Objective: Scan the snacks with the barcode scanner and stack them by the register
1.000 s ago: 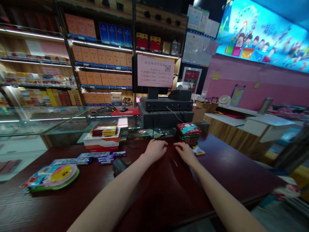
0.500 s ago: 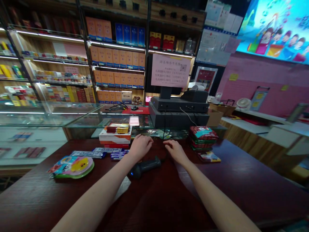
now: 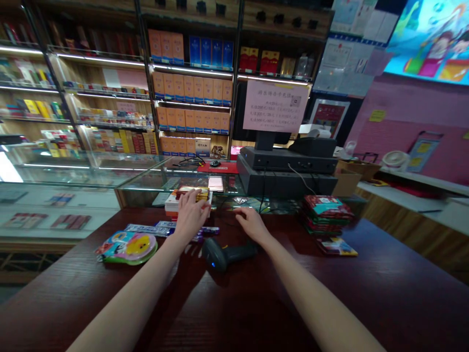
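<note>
My left hand [image 3: 191,215] is over a white and orange box [image 3: 172,205], its fingers spread beside the small red and gold packets [image 3: 201,194] on top. Its fingertips overlap the packets in view; contact is hard to make out. My right hand [image 3: 252,226] hovers near the table's far edge with loosely bent fingers and nothing visible in them. Between my forearms lies a black barcode scanner [image 3: 229,254] with a blue light. Blue and white wrapped bars [image 3: 146,230] lie left of my left wrist, partly hidden by it.
A colourful cartoon toy pack [image 3: 128,247] lies on the left of the dark table [image 3: 330,303]. Red and green packets [image 3: 326,215] are stacked at the right, with a flat packet [image 3: 337,246] in front. Behind stand a glass counter [image 3: 146,183] and a cash register [image 3: 289,178].
My left hand has moved left and forward to the box with the packets, uncovering more of the scanner. My right hand has shifted slightly left relative to the scanner. The view has turned left.
</note>
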Demonstrator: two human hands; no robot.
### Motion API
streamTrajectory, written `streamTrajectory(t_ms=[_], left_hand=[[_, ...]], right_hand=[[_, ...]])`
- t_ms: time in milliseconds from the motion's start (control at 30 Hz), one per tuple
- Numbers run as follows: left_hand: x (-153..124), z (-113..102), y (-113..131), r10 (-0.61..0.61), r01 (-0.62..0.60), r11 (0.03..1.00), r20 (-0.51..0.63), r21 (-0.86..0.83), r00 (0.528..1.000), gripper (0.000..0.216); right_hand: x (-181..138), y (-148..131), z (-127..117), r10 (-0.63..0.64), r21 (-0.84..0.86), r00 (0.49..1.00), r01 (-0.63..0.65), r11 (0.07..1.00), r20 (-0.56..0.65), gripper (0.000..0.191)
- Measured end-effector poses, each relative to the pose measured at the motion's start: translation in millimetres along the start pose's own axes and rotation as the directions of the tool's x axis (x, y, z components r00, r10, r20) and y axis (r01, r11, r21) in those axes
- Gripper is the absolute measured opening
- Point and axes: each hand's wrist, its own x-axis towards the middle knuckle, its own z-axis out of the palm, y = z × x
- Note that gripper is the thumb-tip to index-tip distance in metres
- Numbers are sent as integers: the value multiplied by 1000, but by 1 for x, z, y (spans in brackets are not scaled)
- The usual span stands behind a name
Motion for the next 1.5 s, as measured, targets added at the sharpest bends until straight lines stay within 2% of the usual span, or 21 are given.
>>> streamTrajectory(t_ms=[133, 300, 500, 567, 667, 800, 1000, 1333, 1500], left_hand=[[-1, 1, -17, -82, 82, 997, -38, -14, 996, 22], [2, 5, -35, -193, 192, 980, -29, -48, 981, 21], [5, 9, -55, -231, 226, 972, -87, -63, 969, 24], [4, 11, -59, -240, 234, 970, -109, -66, 965, 29], [4, 13, -63, -279, 264, 958, -153, -108, 948, 48], [4, 15, -65, -355, 331, 928, -135, -172, 925, 68], [5, 14, -64, -384, 365, 912, -83, -186, 919, 74], [3, 12, -59, -389, 359, 902, -91, -238, 917, 74], [3, 10, -50, -371, 330, 899, -101, -288, 923, 74]], right_hand=[[12, -14, 12, -43, 35, 999, 43, 998, 3, 24], [25, -32, 24, -63, 76, 998, 64, 995, -12, 17], [39, -47, 38, -71, 163, 997, 74, 984, -22, 22], [43, -51, 42, -85, 173, 996, 87, 981, -21, 24], [48, -56, 47, -85, 189, 996, 85, 978, -9, 32], [54, -61, 54, -79, 232, 997, 81, 969, -16, 51], [58, -66, 63, -91, 258, 996, 86, 962, 7, 71], [52, -68, 62, -75, 286, 997, 65, 956, 23, 77], [46, -64, 57, -42, 357, 999, 39, 933, 0, 76]])
